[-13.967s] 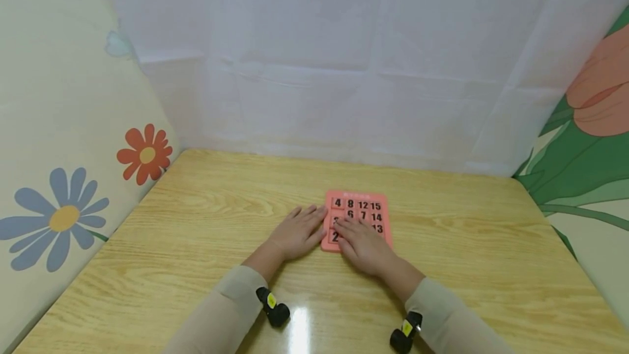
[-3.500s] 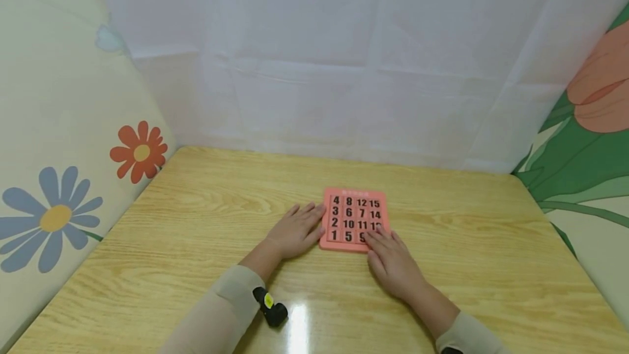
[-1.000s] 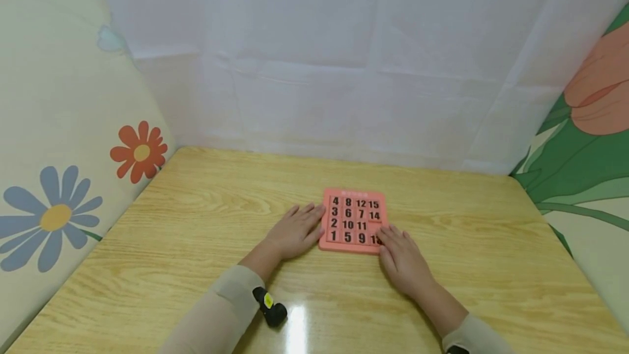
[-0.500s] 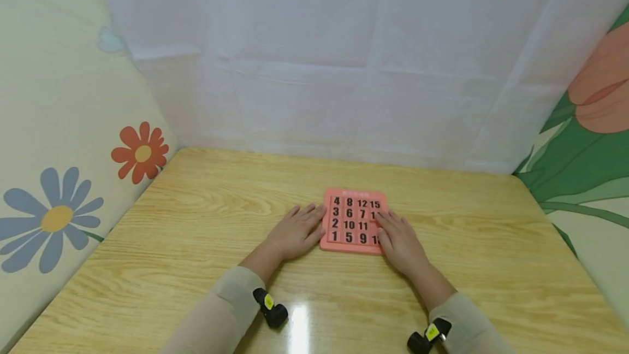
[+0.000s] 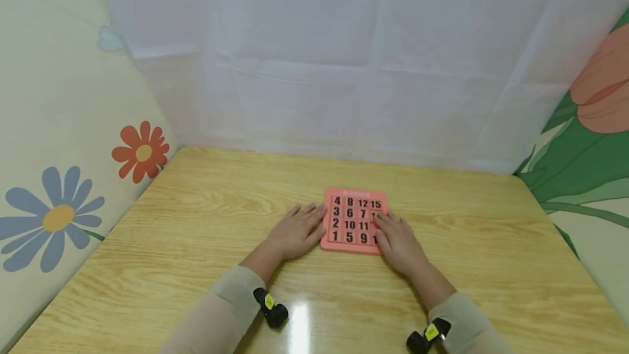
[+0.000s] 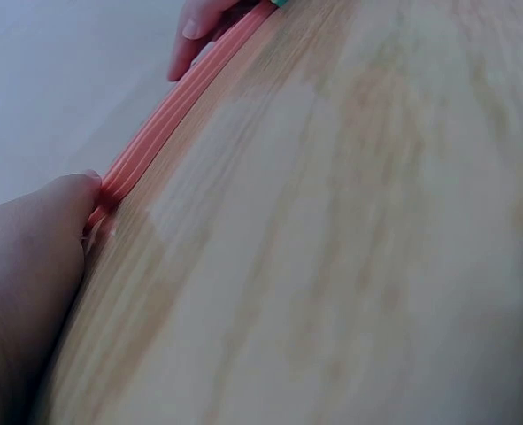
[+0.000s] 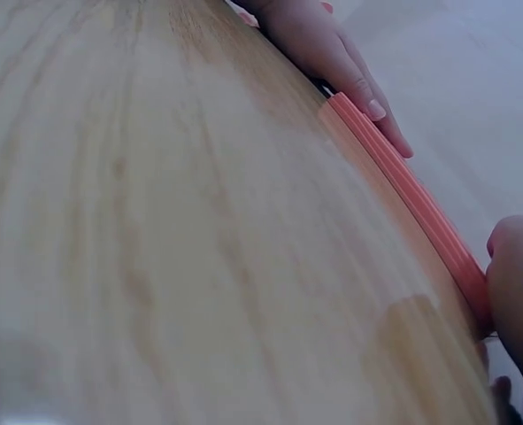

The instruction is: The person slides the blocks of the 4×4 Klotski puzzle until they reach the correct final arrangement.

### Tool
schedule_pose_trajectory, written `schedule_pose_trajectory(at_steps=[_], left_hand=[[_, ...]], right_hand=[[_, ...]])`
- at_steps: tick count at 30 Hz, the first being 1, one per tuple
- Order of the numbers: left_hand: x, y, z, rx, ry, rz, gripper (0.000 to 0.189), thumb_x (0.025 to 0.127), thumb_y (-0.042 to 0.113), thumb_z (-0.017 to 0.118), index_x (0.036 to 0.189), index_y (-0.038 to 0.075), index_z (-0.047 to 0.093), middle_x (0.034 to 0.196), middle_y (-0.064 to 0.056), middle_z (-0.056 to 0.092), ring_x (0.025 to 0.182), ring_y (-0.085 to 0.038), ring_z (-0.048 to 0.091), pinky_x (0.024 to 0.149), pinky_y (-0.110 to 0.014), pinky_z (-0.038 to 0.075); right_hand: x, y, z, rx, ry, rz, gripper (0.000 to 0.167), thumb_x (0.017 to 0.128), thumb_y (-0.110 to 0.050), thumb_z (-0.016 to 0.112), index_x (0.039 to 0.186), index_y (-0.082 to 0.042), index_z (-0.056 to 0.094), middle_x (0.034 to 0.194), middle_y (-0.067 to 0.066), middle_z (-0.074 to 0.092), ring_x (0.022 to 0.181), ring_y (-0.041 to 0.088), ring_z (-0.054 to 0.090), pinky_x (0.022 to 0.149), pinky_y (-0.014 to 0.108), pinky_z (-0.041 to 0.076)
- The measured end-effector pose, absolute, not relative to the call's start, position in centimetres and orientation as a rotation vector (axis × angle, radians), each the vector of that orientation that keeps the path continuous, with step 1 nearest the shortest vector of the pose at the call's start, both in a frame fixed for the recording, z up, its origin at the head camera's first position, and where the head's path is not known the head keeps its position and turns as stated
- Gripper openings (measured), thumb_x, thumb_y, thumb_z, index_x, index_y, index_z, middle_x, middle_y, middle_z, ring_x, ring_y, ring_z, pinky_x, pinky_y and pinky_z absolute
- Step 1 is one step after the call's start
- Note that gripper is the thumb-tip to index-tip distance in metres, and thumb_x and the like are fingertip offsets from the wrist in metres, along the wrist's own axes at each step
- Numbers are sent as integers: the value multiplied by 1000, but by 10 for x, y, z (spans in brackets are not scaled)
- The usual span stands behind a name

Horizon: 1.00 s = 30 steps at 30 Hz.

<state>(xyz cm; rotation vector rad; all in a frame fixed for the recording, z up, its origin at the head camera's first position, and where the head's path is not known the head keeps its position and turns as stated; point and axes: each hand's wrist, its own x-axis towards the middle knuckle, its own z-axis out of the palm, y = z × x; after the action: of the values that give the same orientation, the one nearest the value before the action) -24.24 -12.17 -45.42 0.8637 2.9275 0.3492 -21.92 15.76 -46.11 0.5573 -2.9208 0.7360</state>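
Note:
A pink sliding number puzzle (image 5: 349, 219) lies flat on the wooden table in the head view. Its left column reads 4, 3, 2, 1 from the top; the upper row shows 4, 8, 12, 15. My left hand (image 5: 297, 232) rests against the puzzle's left edge with fingers extended. Extended fingers of my right hand (image 5: 402, 245) touch the right column, partly covering the tile below 15 and the bottom right tile. Both wrist views show the puzzle's ridged side (image 6: 177, 106) low on the tabletop, the left thumb touching one corner.
The wooden table (image 5: 221, 195) extends around the puzzle, with a light glare near its front. White cloth (image 5: 304, 70) hangs behind. Flower-printed panels stand at the left (image 5: 59, 124) and right (image 5: 589, 190). A small black camera (image 5: 271, 308) sits on each sleeve cuff.
Since 14 seconds ago, left-column tiles have been rearranged. The 13 tile has moved down into the bottom right corner. My right fingers have since shifted up the right column; the left hand stays.

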Motion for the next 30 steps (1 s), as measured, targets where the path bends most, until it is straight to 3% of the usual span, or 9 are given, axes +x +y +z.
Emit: schedule_pose_trajectory(at_steps=[30], left_hand=[[-243,-122,-457,865,2937,346,60,105,42,34,156,9,27,161,-6,29,151,-28,23,126,-49,12]], right_hand=[[-202,160,-464,601,-2865,707,38,101,-18,48,132,-1,60,142,17,55,141,38,41,120,57,25]])
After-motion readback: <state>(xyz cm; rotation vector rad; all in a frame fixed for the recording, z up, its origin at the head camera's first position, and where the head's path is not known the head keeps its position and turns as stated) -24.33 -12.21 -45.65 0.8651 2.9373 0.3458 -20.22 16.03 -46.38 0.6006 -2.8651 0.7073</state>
